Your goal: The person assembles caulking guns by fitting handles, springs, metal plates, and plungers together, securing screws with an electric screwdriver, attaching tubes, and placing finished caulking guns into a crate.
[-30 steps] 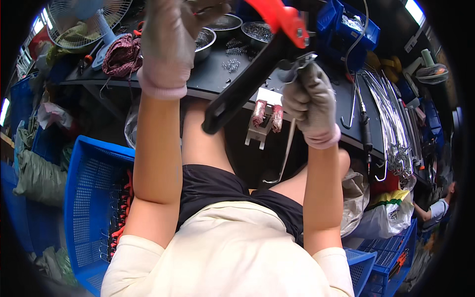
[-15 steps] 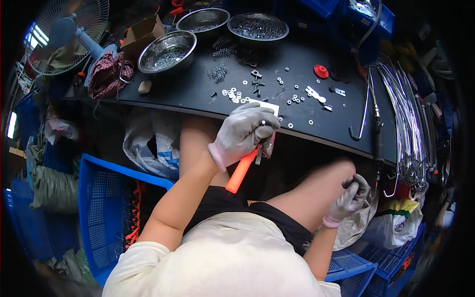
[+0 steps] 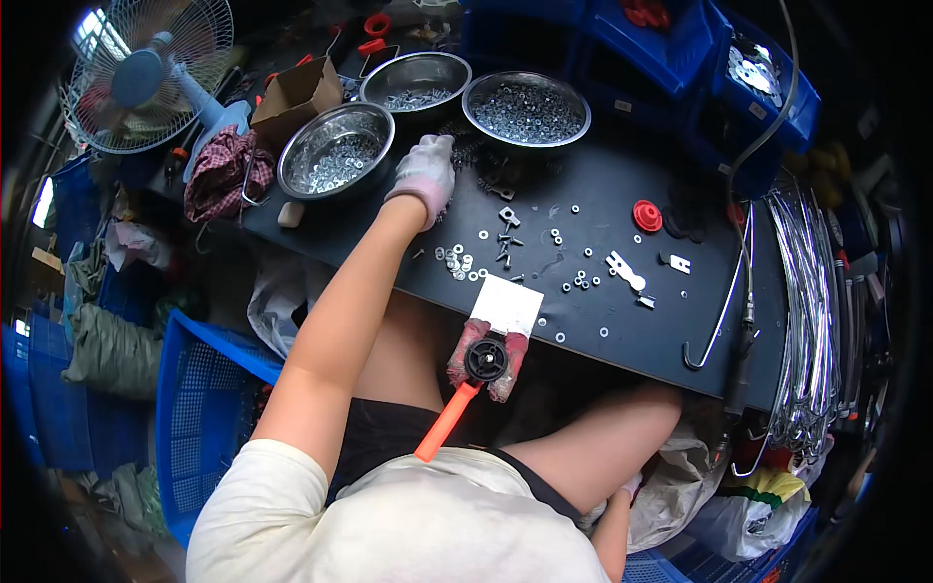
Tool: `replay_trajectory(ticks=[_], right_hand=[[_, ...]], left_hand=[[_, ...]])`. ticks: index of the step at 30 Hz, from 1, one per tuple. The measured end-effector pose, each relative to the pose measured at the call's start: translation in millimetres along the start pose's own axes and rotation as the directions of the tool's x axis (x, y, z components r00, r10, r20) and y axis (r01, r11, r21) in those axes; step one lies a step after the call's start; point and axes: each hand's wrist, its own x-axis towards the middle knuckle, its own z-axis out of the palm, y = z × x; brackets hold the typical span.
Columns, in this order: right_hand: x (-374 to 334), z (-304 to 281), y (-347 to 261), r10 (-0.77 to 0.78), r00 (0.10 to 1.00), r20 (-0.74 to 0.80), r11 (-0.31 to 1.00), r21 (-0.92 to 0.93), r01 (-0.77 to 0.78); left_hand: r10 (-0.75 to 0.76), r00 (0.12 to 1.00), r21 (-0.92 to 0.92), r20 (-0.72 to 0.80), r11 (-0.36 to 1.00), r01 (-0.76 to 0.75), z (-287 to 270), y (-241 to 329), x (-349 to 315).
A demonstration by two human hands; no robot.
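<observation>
My left hand, in a pale glove with a pink cuff, is stretched over the table beside the steel bowl of small metal parts. Its fingers curl downward where small springs lie; what they hold is hidden. Low on the right, only the glove cuff and a bit of my right hand show beside my thigh; its fingers are out of sight. Between my legs at the table edge, a black round part with an orange handle sits between two worn red pads, untouched by either hand. A white plate lies just beyond.
Two more steel bowls of hardware stand behind. Washers, screws and a red round piece lie on the black table. Bent metal rods hang at right; a blue crate stands left.
My left hand has left the orange-handled part and reached forward and left to beside the bowls. The right hand has dropped down beside my thigh. The view has shifted.
</observation>
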Motion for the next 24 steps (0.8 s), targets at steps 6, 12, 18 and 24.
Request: replay_trajectory(ticks=[6,12,18,24], right_hand=[[-54.6,-72.6,-31.2,0.495,0.850,0.181,0.750,0.405,-0.523],[-106.4,-154.9,-58.1,0.152,0.912,-0.380,0.796,0.594,0.115],[-141.6,-239.1,-41.2,0.143,0.823,-0.550,0.531,0.744,0.405],[-141.4,-347.7,-91.8,-0.289,0.929,-0.232,0.795,0.482,0.368]], left_hand=[[-0.083,0.986,0.182,0.146,0.982,0.056,7.1,-17.9,15.8],[0.005,0.996,0.279,0.091,0.960,-0.030,8.6,-45.1,5.0],[0.101,0.975,0.355,0.195,0.920,-0.166,-4.5,-22.4,4.3],[0.087,0.973,0.426,0.214,0.888,-0.173,-3.6,-14.7,-0.1]])
